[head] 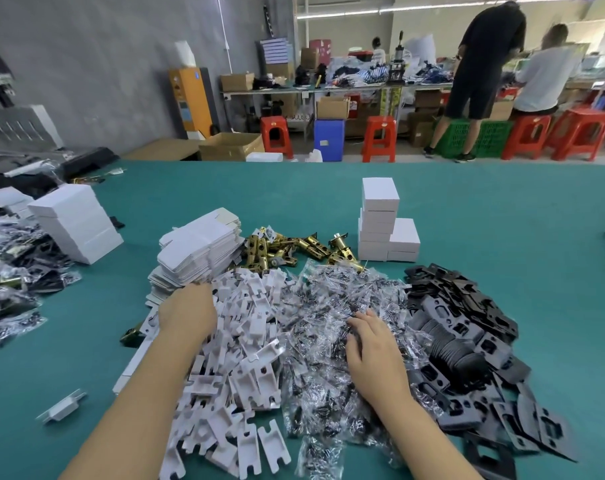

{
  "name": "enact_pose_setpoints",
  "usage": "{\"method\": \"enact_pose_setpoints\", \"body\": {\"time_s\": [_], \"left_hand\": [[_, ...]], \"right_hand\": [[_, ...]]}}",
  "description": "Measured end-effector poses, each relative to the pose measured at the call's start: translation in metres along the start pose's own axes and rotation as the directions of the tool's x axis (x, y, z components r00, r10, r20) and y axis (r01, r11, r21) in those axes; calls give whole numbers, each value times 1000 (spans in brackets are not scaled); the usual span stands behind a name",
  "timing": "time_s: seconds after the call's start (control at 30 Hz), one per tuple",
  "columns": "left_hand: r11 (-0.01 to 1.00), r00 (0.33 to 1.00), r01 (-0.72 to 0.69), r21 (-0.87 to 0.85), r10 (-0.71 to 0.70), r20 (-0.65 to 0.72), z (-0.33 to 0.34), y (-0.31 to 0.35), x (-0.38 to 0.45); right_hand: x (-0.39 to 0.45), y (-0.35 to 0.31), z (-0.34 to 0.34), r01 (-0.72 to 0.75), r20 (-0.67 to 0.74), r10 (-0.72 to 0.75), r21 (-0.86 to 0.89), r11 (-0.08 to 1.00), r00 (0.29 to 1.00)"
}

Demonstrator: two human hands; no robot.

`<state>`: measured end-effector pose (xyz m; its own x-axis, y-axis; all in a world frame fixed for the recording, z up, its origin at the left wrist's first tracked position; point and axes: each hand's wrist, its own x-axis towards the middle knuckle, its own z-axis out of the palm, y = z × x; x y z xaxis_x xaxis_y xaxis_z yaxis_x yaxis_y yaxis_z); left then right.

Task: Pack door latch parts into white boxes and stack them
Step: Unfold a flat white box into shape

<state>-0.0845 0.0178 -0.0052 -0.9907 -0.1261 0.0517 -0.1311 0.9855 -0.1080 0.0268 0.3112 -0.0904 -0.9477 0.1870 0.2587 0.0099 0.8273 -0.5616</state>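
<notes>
On the green table [501, 237] lie four heaps: white plastic inserts [245, 344], clear bags of screws [328, 306], black plates [467, 327] and brass latches [287, 247]. Flat unfolded white boxes [197, 247] are piled behind the inserts. Closed white boxes [380, 220] stand stacked behind the screw bags. My left hand [186, 311] reaches toward the flat boxes' near edge, its fingers hidden from view. My right hand [370, 344] lies on the screw bags, fingers bent down among them.
A taller stack of white boxes [76, 223] stands at the left, with bagged parts [13, 271] beside it. One loose white insert [62, 407] lies near the front left. Beyond the table are red stools [379, 138], cartons and two people at a bench [481, 81].
</notes>
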Motion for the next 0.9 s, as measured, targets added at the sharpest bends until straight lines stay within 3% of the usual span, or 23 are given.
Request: {"method": "enact_pose_setpoints", "body": {"time_s": [0.1,0.3,0.9], "left_hand": [[1000,996,19,-3,-19,88,10,-11,-3],[994,998,22,-106,-16,59,18,-16,-5],[999,994,-34,-15,36,99,5,-13,-6]], "right_hand": [[-1,0,0,6,-2,-6,-3,1000,1000],[-1,-1,0,1,0,-1,-7,1000,1000],[-2,-1,-2,2,1,-2,-11,1000,1000]]}}
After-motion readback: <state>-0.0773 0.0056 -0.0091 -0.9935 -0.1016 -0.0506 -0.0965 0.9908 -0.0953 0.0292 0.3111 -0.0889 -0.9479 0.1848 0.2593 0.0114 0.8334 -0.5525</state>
